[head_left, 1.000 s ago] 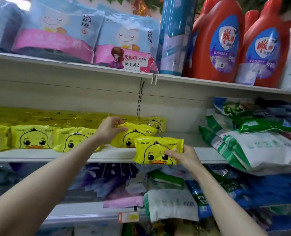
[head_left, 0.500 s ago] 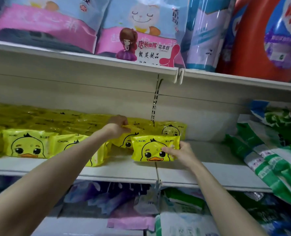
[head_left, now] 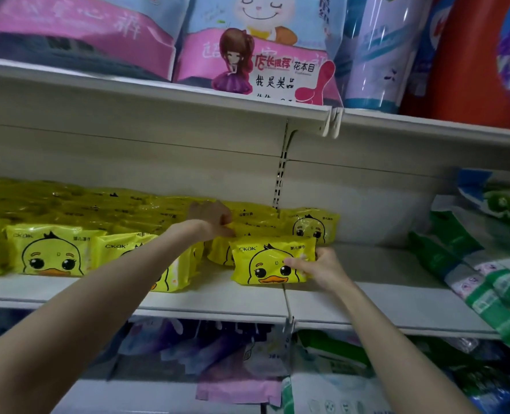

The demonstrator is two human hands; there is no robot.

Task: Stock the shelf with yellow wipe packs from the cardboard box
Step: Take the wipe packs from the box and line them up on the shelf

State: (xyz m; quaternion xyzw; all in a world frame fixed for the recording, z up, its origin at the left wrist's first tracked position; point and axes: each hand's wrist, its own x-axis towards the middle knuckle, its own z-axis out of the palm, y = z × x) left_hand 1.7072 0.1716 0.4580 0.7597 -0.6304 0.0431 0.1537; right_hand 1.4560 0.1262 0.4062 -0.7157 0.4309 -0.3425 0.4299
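Right hand: my right hand (head_left: pixel 319 268) grasps the right end of a yellow wipe pack (head_left: pixel 265 261). The thumb lies across the duck face and the other fingers are wrapped behind.
Right arm: it reaches up from the lower right, with the forearm nearly straight and the wrist level with the pack.
Left hand: my left hand (head_left: pixel 210 218) has its fingers curled, pinching the top edge of a second pack (head_left: pixel 253 228) one row back. The back of the hand faces me.
Left arm: it stretches diagonally from the lower left and crosses in front of the front row.
Held pack: it stands upright on its long edge, face toward me, low on the middle shelf (head_left: pixel 382 297) and just in front of the pinched pack. I cannot tell whether its bottom edge bears on the board.
Yellow stock: a row of duck packs (head_left: pixel 53 252) fills the shelf to the left, and one more (head_left: pixel 310 225) stands at the back by the slotted upright.
Right side: green and white bags (head_left: pixel 486 282) lean well apart from the hands.
Upper shelf: pink and blue packs (head_left: pixel 98 28) and a red bottle (head_left: pixel 463 61).
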